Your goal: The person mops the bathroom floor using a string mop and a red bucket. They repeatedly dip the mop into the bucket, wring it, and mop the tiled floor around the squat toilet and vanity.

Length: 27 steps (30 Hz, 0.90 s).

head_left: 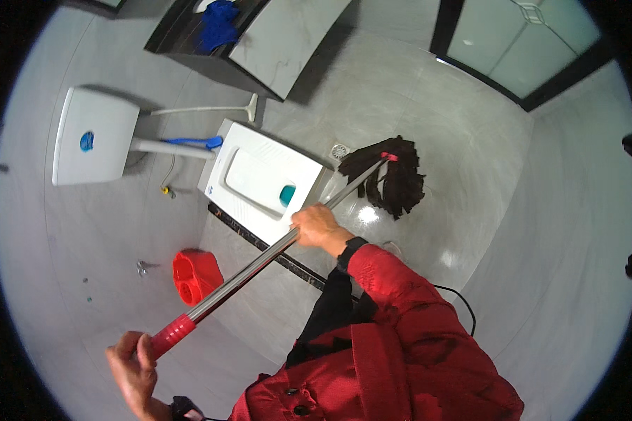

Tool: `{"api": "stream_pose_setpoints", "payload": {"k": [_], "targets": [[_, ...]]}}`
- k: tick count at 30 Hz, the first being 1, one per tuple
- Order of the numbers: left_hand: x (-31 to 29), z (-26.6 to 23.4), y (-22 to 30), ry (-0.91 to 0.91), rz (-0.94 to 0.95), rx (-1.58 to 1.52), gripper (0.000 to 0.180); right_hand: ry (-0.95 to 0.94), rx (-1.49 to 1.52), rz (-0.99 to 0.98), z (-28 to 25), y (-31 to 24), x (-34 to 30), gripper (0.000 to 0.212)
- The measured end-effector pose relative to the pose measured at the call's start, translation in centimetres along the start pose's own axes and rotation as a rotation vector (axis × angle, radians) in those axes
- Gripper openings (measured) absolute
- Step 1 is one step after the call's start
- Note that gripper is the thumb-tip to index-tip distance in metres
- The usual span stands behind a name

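A mop with a steel pole slants across the view, from the lower left to the upper right. My left hand is closed round the red grip at its top end. Farther down the pole, my right hand wraps round the bare metal. The dark brown mop head lies spread on the grey tiled floor, joined to the pole by a red fitting. Just left of the mop head is a round floor drain. My right hand is nearest to the white squat toilet, over its near right corner.
A white cistern hangs on the left wall, with a blue brush and a white squeegee nearby. Below them stands a red mop bucket. A black-edged step borders the toilet. A cabinet and a glass door are beyond.
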State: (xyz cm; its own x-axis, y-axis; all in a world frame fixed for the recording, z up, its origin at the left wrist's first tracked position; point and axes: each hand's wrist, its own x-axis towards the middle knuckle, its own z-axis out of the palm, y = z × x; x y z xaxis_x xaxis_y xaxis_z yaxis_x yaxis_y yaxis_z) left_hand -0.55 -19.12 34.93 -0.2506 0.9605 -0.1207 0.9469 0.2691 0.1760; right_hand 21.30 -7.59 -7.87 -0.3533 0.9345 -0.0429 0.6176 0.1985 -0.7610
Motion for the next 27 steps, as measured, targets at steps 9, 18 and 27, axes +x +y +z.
{"api": "stream_pose_setpoints", "payload": {"k": [9, 18, 27], "targets": [[-6.2, 9.6, -1.4, -0.027, -0.054, -0.078, 0.011, -0.045, -0.09, -0.109, 1.7, 7.3, -4.5, 0.012], [-13.9, 5.9, -12.5, 0.032, -0.281, -0.172, 0.021, -0.291, 0.015, -0.322, 8.5, -2.7, -9.8, 0.016], [-21.5, 1.2, -20.5, 0.166, -0.432, -0.125, 0.023, -0.664, -0.062, -0.451, 16.2, -11.5, -13.5, 0.018]]}}
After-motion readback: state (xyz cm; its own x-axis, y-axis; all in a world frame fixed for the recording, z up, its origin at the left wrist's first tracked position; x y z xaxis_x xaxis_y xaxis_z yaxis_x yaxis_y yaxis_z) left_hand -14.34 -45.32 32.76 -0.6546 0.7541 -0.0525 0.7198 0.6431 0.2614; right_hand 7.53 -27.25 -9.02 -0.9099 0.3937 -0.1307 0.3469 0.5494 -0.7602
